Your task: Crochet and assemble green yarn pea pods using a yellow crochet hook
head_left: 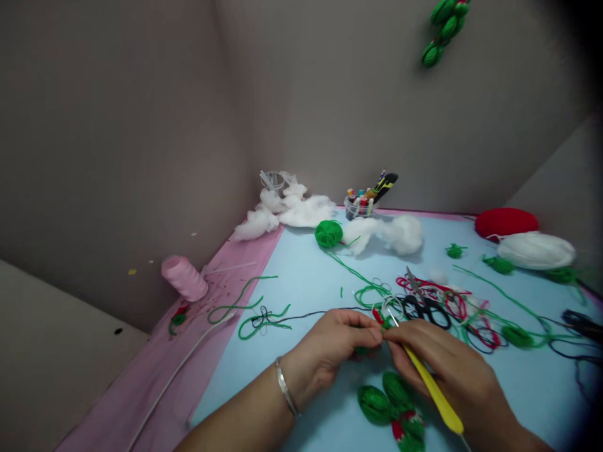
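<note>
My left hand (330, 345), with a silver bangle on its wrist, pinches a small green and red crochet piece (387, 322), mostly hidden by the fingers. In my right hand (455, 367) is a crochet hook (436, 395) with a yellow handle, its metal tip at the piece. Both sets of fingertips nearly meet there. Below the hands lies a cluster of plump green yarn pieces (375, 405) with red and white bits. Black-handled scissors (426, 311) rest just beyond my right hand, among tangled red, green and white yarn (455, 301).
A green yarn ball (328, 233) and white stuffing (400, 235) lie toward the back, near a cup of pens (360, 207). Red yarn (506, 223) and white yarn (537, 251) sit far right. A pink thread cone (184, 278) stands left. Green pieces (445, 31) hang upper right.
</note>
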`<state>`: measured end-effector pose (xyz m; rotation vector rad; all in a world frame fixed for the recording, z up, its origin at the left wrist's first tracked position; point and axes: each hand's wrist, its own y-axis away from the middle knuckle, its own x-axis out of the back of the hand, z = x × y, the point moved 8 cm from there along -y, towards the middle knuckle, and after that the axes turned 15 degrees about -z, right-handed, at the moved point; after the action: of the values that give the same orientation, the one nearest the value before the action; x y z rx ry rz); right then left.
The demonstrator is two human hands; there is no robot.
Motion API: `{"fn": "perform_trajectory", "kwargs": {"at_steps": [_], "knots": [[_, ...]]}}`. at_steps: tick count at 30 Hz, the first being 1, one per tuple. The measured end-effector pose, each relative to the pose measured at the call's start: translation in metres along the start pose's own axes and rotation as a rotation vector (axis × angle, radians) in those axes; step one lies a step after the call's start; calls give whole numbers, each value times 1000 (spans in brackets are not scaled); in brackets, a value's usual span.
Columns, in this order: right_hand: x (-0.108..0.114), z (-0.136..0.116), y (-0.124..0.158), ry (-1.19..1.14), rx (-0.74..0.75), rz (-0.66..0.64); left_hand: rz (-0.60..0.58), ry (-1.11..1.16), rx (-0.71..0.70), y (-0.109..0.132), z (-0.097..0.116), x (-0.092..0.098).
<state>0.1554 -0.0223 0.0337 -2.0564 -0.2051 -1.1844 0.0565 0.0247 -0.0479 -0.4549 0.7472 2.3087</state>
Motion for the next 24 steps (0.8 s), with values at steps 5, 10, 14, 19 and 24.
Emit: {"fn": "perform_trajectory", "kwargs": {"at_steps": [5,10,14,19,24], "knots": [[3,-8,-2,44,59,25,16,128,-42,-1,-2,0],[3,-13,1,141,115,57,60,-63,-70,1,6,0],[-3,-21,4,359,223,36,126,-391,-124,4,23,0],[-9,-20,5,404,223,-19,142,-189,-133,5,17,3],[-7,-13,5,218,123,5,31,166,-31,1,-4,-6]]}}
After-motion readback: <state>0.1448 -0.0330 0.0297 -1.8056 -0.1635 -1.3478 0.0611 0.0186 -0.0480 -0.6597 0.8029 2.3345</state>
